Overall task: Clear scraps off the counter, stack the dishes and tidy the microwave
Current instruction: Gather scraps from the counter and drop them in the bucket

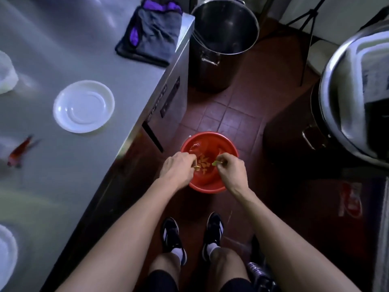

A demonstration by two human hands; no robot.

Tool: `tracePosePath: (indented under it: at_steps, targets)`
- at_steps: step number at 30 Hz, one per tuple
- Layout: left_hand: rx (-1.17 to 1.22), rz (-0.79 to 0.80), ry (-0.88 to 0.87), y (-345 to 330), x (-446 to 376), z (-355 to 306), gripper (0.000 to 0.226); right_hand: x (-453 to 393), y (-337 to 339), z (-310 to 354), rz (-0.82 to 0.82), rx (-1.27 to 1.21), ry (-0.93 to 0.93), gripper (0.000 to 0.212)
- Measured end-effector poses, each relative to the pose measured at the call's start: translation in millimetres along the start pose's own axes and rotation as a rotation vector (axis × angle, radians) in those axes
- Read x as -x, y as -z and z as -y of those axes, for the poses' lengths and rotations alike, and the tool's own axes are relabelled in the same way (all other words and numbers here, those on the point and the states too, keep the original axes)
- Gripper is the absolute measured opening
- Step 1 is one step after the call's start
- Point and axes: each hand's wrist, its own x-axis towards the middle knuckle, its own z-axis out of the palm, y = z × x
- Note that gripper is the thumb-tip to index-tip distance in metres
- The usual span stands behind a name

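A red plastic basin (210,187) stands on the tiled floor beside the steel counter (69,49). Yellowish scraps (203,162) lie in its bottom. Both my hands hang over the basin. My left hand (179,167) pinches a small orange-yellow scrap (196,167) at its fingertips. My right hand (230,170) pinches a small green-yellow scrap (215,163). On the counter sits a white plate (83,106). A second white dish (6,249) shows at the lower left edge. A red scrap (20,151), blurred, lies near the counter's left side.
A folded grey and purple cloth (150,31) lies at the counter's far corner. A tall steel stockpot (221,41) stands on the floor beyond the basin. A large steel pot (353,98) with a lid fills the right side. My shoes (193,234) are below the basin.
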Motion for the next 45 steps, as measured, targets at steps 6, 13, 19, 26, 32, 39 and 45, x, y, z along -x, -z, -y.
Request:
tracePosePath:
  at_steps: [6, 13, 19, 26, 32, 39, 45]
  targets:
    - [0.011, -0.008, -0.001, -76, -58, 13, 0.010, -46, -48, -61, 0.028, 0.034, -0.010, 0.018]
    - [0.014, -0.005, -0.043, -153, -124, 31, 0.007, -97, -102, -117, 0.042, 0.031, -0.025, 0.014]
    - [-0.006, 0.004, -0.057, -197, -160, 50, 0.016, -122, -142, -150, 0.049, 0.077, -0.024, 0.021]
    - [-0.104, 0.066, -0.033, -200, -162, 56, 0.033, -122, -147, -151, 0.129, 0.169, 0.010, 0.032]
    - [-0.118, 0.083, -0.017, -163, -138, 39, 0.037, -109, -112, -122, 0.159, 0.212, 0.040, 0.035]
    - [-0.107, 0.040, 0.017, -92, -82, 3, 0.035, -73, -43, -71, 0.145, 0.222, 0.094, 0.032]
    - [-0.144, 0.008, 0.040, -19, -23, -26, 0.044, -41, 22, -9, 0.112, 0.241, 0.200, 0.020]
